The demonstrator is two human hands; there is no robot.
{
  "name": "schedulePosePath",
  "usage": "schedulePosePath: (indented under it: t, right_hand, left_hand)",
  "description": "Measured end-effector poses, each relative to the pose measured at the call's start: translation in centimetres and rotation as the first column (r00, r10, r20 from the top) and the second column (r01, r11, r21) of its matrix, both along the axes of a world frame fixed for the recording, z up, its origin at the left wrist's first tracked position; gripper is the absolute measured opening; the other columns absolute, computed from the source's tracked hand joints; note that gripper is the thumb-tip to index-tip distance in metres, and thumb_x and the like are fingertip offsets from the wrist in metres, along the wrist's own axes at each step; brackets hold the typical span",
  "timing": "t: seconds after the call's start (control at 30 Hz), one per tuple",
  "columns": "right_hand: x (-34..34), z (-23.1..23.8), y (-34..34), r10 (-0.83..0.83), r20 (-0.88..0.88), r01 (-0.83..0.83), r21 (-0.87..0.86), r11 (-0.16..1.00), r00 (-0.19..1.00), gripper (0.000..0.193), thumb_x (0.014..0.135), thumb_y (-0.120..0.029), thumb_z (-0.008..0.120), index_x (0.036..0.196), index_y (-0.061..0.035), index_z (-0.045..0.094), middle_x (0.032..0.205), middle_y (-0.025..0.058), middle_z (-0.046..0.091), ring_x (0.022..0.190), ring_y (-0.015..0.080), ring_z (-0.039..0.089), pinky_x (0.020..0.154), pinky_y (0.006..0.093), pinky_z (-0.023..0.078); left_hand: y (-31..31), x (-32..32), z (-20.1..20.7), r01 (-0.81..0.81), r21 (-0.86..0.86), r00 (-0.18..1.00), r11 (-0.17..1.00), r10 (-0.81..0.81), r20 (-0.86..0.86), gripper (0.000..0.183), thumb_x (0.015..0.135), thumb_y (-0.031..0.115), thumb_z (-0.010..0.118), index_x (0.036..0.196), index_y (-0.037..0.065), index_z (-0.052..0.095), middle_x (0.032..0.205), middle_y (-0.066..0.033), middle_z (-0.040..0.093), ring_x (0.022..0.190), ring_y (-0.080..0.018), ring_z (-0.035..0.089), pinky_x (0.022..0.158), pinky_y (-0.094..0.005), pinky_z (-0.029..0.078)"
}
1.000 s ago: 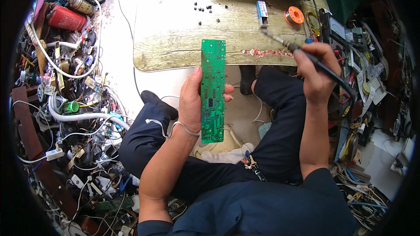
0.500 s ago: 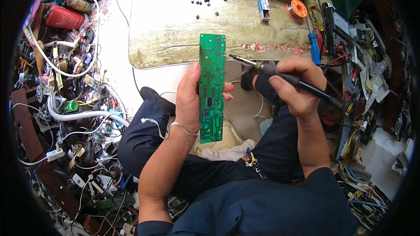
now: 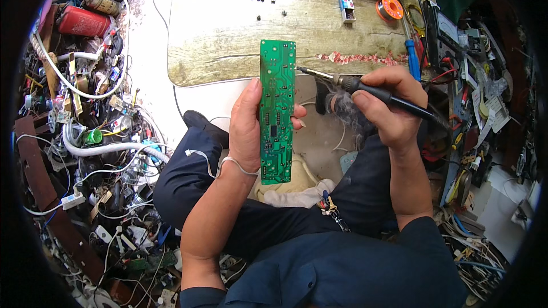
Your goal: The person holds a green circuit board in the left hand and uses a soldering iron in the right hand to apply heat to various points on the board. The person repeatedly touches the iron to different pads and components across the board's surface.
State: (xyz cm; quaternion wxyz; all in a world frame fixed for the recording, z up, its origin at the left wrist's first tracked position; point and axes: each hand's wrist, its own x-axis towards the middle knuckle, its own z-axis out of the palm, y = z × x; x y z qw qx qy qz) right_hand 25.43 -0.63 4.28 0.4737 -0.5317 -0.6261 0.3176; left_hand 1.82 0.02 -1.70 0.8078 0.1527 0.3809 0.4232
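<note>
L hand [image 3: 245, 128] grips 1 grn PCB [image 3: 278, 100]; R hand [image 3: 395, 121] grips 1 sldr iron [image 3: 350, 84], tip by PCB; 1 spool [image 3: 390, 7], 1 box [image 3: 346, 3] beyond PCB.

No text can be read. On the tabletop [image 3: 228, 40], toward its far right corner, a blue-and-white box [image 3: 345, 1] carries print (too small to make out); beyond the right edge, pale papers [image 3: 493, 113] bear illegible marks.
</note>
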Motion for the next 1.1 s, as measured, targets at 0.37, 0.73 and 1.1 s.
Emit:
schedulePosePath:
  t: [0.37,0.73,1.1]
  right_hand:
    - [0.23,0.53,-0.34,-0.056,-0.126,0.039,-0.129,0.991,0.990,0.019,0.079,-0.003,0.079,0.093,-0.0009,0.067,0.079,0.0036,0.068,0.066,0.0068,0.060,0.059,0.0216,0.044]
    - [0.32,-0.30,-0.09,-0.035,-0.126,0.033,-0.015,0.999,0.991,0.022,0.079,-0.001,0.080,0.097,-0.0005,0.067,0.081,0.0039,0.068,0.068,0.0073,0.060,0.063,0.0221,0.047]
    - [-0.03,0.01,-0.02,-0.015,-0.139,0.007,-0.059,0.998,0.990,0.022,0.080,0.000,0.079,0.099,-0.0002,0.067,0.087,0.0052,0.069,0.072,0.0083,0.062,0.065,0.0223,0.049]
  left_hand:
    - [0.05,0.01,-0.12,0.002,0.015,1.000,1.000,-0.002,0.004,0.056,0.108,0.050,0.040,0.122,-0.001,0.060,0.101,-0.0133,0.068,0.074,-0.0199,0.072,0.062,-0.0290,0.061]
    - [0.27,0.02,0.11,-0.039,-0.010,0.999,0.999,0.039,0.037,0.051,0.109,0.047,0.040,0.116,0.001,0.060,0.088,-0.0198,0.072,0.068,-0.0226,0.072,0.062,-0.0316,0.061]
    - [0.18,-0.13,-0.06,-0.019,-0.011,0.999,1.000,0.020,0.035,0.050,0.109,0.046,0.040,0.117,0.001,0.060,0.088,-0.0182,0.072,0.069,-0.0232,0.072,0.063,-0.0326,0.061]
